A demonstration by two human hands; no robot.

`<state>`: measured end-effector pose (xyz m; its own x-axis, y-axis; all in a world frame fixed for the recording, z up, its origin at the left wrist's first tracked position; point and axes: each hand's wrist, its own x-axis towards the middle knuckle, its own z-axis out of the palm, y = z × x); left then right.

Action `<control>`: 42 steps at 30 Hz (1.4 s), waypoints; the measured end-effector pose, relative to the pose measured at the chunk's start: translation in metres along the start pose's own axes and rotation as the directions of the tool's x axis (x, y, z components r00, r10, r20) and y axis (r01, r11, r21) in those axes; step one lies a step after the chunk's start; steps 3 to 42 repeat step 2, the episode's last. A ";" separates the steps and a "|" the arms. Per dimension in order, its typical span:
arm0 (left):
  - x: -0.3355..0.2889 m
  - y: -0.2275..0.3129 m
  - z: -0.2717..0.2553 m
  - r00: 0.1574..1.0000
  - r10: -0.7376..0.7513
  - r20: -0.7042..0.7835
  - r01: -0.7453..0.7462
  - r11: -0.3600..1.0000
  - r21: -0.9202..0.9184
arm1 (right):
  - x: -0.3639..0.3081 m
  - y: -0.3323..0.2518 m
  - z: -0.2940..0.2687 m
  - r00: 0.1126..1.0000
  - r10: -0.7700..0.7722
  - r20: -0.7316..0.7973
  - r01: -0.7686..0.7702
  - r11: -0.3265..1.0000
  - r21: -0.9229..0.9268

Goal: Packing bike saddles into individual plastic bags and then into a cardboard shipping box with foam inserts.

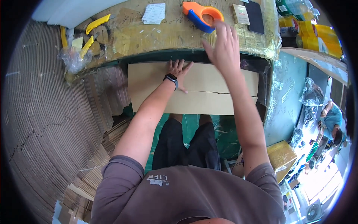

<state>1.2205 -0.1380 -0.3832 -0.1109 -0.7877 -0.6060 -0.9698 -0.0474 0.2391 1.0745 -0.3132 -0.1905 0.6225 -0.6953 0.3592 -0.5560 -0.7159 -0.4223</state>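
My left hand (pixel 181 74), with a dark watch on its wrist, lies with fingers spread on a brown cardboard box (pixel 156 80). The box's top flaps meet along a lengthwise seam, with a narrow gap toward the right. Above the bench's front edge, my right hand (pixel 226 50) is raised, slightly blurred, thumb apart and fingers stretched out. Its fingertips overlap the near rim of an orange and blue tape dispenser (pixel 194 12) lying on the bench; whether they touch it I cannot tell. Nothing shows in the right hand.
The tape-covered bench (pixel 126 35) carries yellow utility knives (pixel 97 24), a white paper stack (pixel 153 14), a small carton (pixel 241 15) and a dark phone (pixel 254 16). Stacked flat cardboard (pixel 48 112) fills the left. Yellow tape rolls (pixel 317 37) and another person (pixel 331 119) are at right.
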 end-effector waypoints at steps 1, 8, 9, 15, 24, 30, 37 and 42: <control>-0.003 0.001 0.002 0.999 0.032 -0.027 -0.033 0.999 -0.007 | 0.021 0.006 0.006 0.998 -0.010 0.067 0.014 0.998 -0.057; -0.007 0.001 0.005 0.997 0.054 -0.057 -0.055 0.998 -0.013 | 0.036 0.017 0.022 0.963 0.043 0.265 -0.031 0.998 -0.051; -0.007 0.001 0.005 0.997 0.054 -0.057 -0.055 0.998 -0.013 | 0.036 0.017 0.022 0.963 0.043 0.265 -0.031 0.998 -0.051; -0.007 0.001 0.005 0.997 0.054 -0.057 -0.055 0.998 -0.013 | 0.036 0.017 0.022 0.963 0.043 0.265 -0.031 0.998 -0.051; -0.007 0.001 0.005 0.997 0.054 -0.057 -0.055 0.998 -0.013 | 0.036 0.017 0.022 0.963 0.043 0.265 -0.031 0.998 -0.051; -0.007 0.001 0.005 0.997 0.054 -0.057 -0.055 0.998 -0.013 | 0.036 0.017 0.022 0.963 0.043 0.265 -0.031 0.998 -0.051; -0.007 0.001 0.005 0.997 0.054 -0.057 -0.055 0.998 -0.013 | 0.036 0.017 0.022 0.963 0.043 0.265 -0.031 0.998 -0.051; -0.007 0.001 0.005 0.997 0.054 -0.057 -0.055 0.998 -0.013 | 0.036 0.017 0.022 0.963 0.043 0.265 -0.031 0.998 -0.051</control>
